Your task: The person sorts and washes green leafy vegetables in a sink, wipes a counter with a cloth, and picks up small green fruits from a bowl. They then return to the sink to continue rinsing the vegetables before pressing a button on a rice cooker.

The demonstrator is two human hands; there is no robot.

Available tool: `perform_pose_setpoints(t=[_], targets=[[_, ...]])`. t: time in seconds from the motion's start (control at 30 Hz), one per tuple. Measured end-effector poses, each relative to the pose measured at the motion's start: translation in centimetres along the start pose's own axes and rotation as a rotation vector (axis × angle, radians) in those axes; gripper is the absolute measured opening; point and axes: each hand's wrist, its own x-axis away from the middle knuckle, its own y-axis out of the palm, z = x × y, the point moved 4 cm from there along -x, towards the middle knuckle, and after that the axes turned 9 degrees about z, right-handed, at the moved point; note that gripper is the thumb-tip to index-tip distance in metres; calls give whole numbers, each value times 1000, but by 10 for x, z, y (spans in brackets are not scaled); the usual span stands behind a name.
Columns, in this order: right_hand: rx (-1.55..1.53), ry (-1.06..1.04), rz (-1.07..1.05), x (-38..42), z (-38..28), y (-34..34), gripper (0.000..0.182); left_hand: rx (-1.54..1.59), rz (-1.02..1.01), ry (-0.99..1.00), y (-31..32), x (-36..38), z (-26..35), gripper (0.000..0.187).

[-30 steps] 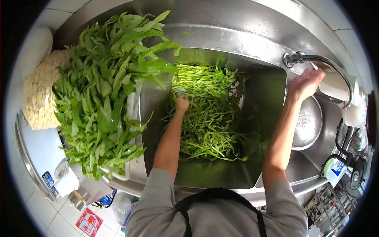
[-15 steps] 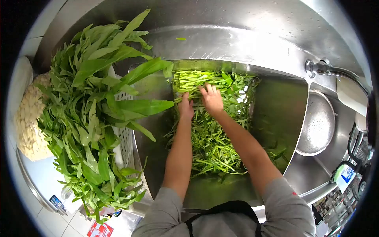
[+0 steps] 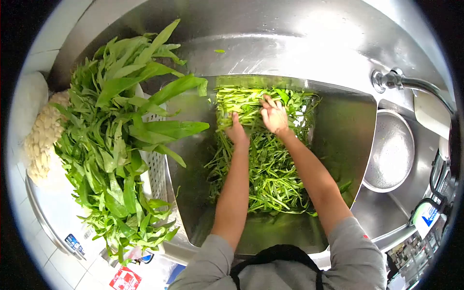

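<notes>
Cut green stems and leaves [image 3: 278, 186] float in water in the large steel sink basin [image 3: 343, 130]. A bundle of pale green stems [image 3: 232, 99] lies at the far left of this mass. My left hand [image 3: 237, 130] is at the bundle's near edge, thumb up, its other fingers partly hidden among the greens. My right hand [image 3: 274, 115] rests on the stems to the right, palm down with fingers bent and slightly apart; whether it grips any stems is unclear.
Long leafy greens [image 3: 116, 140] are heaped over a white perforated basket [image 3: 155, 179] at the left. Behind them is a bag of pale pieces [image 3: 46, 140]. On the right are a faucet [image 3: 396, 80] and a round metal strainer [image 3: 389, 150] in a smaller basin.
Both hands have shifted right relative to the sink. The left hand sits slightly lower against the stems, and the right hand has moved along the bundle.
</notes>
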Motion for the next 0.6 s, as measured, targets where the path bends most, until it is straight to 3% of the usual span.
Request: perform_pose_setpoints(t=[0.07,0.1,0.2,0.23,0.27,0.33,0.37,0.4,0.47,0.5,0.53,0.6], targets=[[-42,147,-135,-12,2,-8,48,123,12,178,-15,-5,-12,69],[-83,205,-180,-16,2,-9,50,192,110,272,-21,-3,-18,51],[-251,258,-341,-23,11,-13,46,83,-78,190,-37,55,10,64],[-217,256,-457,-21,2,-29,48,9,145,160,-42,54,7,40],[-181,253,-572,-17,-9,-45,51,9,132,165,-43,55,7,40],[314,11,-646,1,-64,-101,73,107,-226,445,-38,60,24,34],[347,-99,-622,9,-84,-109,88,112,-374,458,-30,54,25,51],[165,-165,-577,18,-89,-99,97,117,-388,465,-29,59,26,51],[44,-153,-382,18,-84,-67,92,76,-604,244,-13,70,26,71],[-52,-54,-338,12,-73,-56,89,25,-684,394,-13,82,35,56],[-155,48,-300,8,-63,-47,87,19,-693,406,-17,90,46,56],[-217,68,-278,-2,-34,-26,58,-481,-759,493,-25,99,62,47]])
